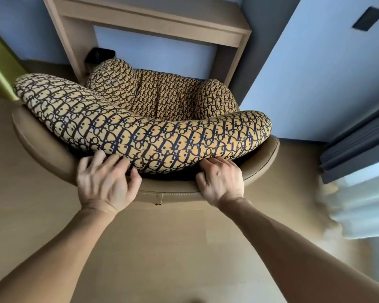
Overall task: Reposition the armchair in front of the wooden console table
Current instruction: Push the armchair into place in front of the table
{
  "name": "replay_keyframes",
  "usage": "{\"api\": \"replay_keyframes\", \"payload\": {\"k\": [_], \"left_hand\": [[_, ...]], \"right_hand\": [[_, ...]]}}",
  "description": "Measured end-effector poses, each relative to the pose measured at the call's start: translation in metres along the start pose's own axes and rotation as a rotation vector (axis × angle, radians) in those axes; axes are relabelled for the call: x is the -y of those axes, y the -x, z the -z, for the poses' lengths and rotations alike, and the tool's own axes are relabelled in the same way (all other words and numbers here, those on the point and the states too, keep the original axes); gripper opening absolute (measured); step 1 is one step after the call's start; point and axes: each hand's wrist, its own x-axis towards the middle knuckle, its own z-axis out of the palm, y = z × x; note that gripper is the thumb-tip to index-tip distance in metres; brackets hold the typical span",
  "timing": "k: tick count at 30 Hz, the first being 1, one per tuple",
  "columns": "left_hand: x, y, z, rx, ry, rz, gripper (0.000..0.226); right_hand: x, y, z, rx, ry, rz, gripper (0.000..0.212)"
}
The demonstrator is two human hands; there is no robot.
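Before console table (153,20), monogram-patterned armchair (140,132)

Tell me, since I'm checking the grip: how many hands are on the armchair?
2: the left hand lies on the armchair's back rim, the right hand grips that rim further right.

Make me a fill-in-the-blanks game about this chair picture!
1. Both hands are on the ____ of the armchair.
2. The right hand has its fingers tucked under the patterned ____.
3. The console table beyond the chair is made of ____.
4. The left hand lies with its fingers ____ out, not curled in a fist.

Missing words: back; cushion; wood; spread
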Motion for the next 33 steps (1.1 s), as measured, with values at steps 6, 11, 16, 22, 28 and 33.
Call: {"api": "replay_keyframes", "payload": {"k": [6,11,16,22,28,33], "left_hand": [[0.003,-0.01,-0.004,-0.034,-0.011,-0.012,0.023],[0.012,-0.014,-0.007,-0.03,-0.004,-0.004,0.025],[0.007,-0.021,-0.01,-0.023,-0.012,-0.008,0.025],[-0.003,-0.031,-0.011,-0.015,-0.012,-0.015,0.023],[-0.003,-0.045,-0.018,-0.02,-0.007,-0.015,0.02],[0.0,-0.061,-0.026,-0.032,0.005,-0.012,0.018]], "right_hand": [[0.004,-0.002,-0.004,-0.078,-0.051,-0.012,0.016],[0.009,-0.007,-0.006,-0.089,-0.072,-0.009,0.016],[0.0,-0.014,-0.004,-0.109,-0.074,0.0,0.017],[-0.012,-0.024,-0.006,-0.095,-0.086,-0.003,0.017],[-0.017,-0.04,-0.01,-0.094,-0.085,-0.005,0.017],[-0.021,-0.057,-0.014,-0.104,-0.071,-0.011,0.018]]}}
